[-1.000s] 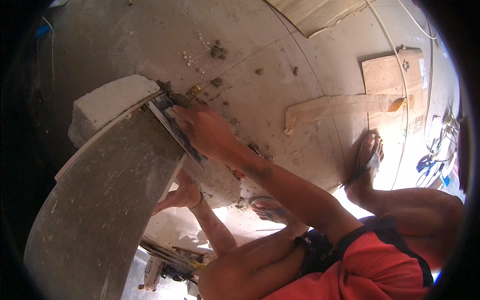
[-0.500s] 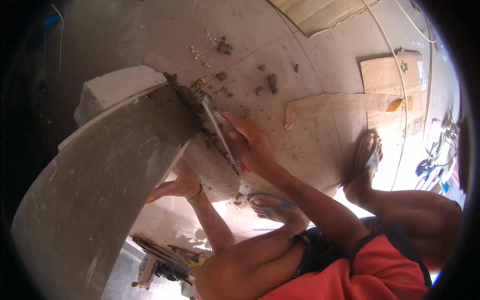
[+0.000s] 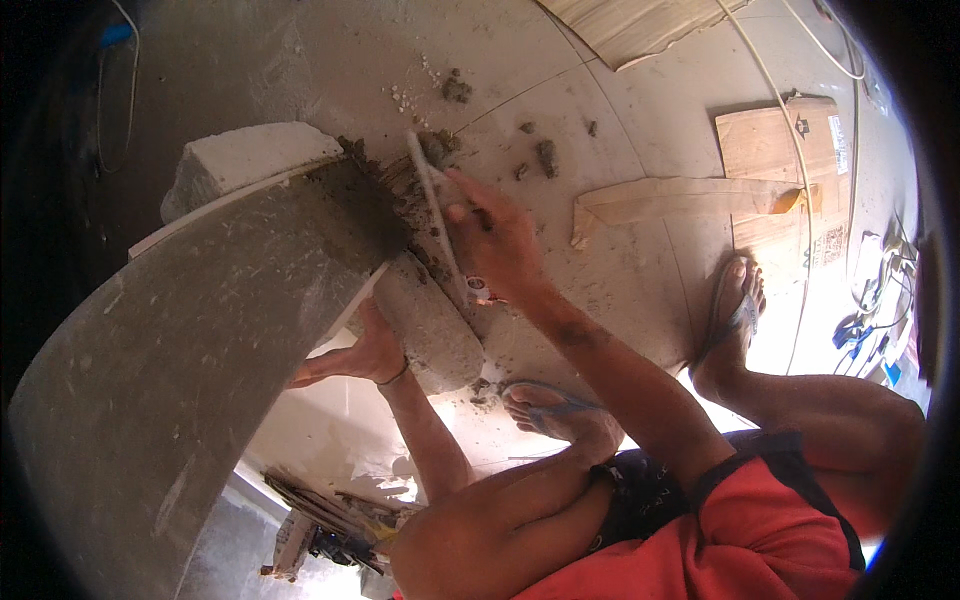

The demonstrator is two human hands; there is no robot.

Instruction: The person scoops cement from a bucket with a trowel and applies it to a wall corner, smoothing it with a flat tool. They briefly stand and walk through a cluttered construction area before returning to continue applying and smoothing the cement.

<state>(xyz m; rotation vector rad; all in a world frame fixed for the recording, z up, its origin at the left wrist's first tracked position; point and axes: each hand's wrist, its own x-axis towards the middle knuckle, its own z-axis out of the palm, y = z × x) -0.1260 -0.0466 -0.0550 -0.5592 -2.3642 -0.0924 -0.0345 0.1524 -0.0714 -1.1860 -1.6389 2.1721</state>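
Note:
My right hand [image 3: 495, 240] is closed on a plastering trowel [image 3: 435, 215], its long edge angled beside the mortar-smeared end of a grey board [image 3: 190, 380]. Dark wet mortar [image 3: 360, 200] lies on that end. A whitish block [image 3: 245, 165] sits along the board's upper edge, and a rounded rough block [image 3: 430, 335] lies below the trowel. My left hand [image 3: 360, 355] is low beside the board's near edge, fingers stretched out toward its underside, their tips partly hidden by it.
Mortar crumbs [image 3: 545, 155] dot the dusty floor [image 3: 640, 290]. Cardboard pieces [image 3: 760, 150] and a pale cable [image 3: 775, 90] lie at the right, with tangled tools and cords [image 3: 880, 320] farther out. Scrap pieces [image 3: 310, 510] lie at lower left. My sandalled feet flank the work.
My right hand with the trowel has moved off the board's end to the right, then upward, leaving the wet mortar exposed. My left hand stays by the board, slightly higher in the picture.

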